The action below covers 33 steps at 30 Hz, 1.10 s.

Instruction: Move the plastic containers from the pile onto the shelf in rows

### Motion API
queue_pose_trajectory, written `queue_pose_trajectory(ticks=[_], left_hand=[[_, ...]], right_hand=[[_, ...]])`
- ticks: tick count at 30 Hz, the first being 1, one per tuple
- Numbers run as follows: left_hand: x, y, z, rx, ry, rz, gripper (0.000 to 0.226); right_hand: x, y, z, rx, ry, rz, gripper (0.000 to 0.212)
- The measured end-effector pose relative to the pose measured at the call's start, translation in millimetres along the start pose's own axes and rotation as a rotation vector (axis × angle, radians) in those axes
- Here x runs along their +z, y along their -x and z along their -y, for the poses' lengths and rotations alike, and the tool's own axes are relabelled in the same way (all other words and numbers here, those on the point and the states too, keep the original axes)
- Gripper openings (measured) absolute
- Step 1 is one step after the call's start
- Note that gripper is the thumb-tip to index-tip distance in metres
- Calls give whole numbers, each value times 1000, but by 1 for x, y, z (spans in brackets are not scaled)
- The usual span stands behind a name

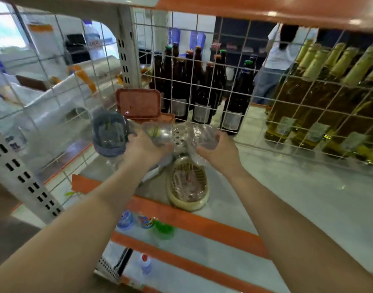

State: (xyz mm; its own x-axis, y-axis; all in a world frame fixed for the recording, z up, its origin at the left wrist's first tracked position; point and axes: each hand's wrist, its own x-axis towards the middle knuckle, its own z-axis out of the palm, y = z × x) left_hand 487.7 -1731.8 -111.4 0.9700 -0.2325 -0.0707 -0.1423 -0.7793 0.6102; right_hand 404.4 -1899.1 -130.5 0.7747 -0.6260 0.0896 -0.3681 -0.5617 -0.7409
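Behind both hands (181,149), blurred clear wrap (194,132) hides the containers — fingers unseen.

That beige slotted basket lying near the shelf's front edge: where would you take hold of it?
Probably by the thick rim of the beige basket at its near end, reaching from the front. It lies open side up, the rim is exposed there, and both hands crowd its far end.

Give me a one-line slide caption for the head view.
Both hands, left and right, grip plastic-wrapped containers above a beige basket on the shelf, beside wire-caged bottles.
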Motion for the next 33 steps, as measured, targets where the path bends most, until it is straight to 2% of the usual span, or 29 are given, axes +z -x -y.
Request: queue_pose_trajectory(ticks=[3,7,10,17,22,27,33], left_hand=[[8,-1,-3,-66,-5,11,111],[12,1,-3,-98,5,-2,117],[10,1,1,-68,40,-19,115],[7,4,12,-19,85,-35,107],[13,17,9,102,162,-117,103],[30,34,-17,240,202,-139,104],[57,66,-71,286,194,-67,101]], right_hand=[[0,6,-3,7,-11,-16,64],[3,11,-1,28,-62,18,76],[7,14,1,31,-42,13,78],[16,21,-4,20,-146,-120,80],[11,34,-16,-1,-181,-191,83],[-20,47,-38,20,-184,-284,84],[-84,76,-75,55,-210,-401,80]])
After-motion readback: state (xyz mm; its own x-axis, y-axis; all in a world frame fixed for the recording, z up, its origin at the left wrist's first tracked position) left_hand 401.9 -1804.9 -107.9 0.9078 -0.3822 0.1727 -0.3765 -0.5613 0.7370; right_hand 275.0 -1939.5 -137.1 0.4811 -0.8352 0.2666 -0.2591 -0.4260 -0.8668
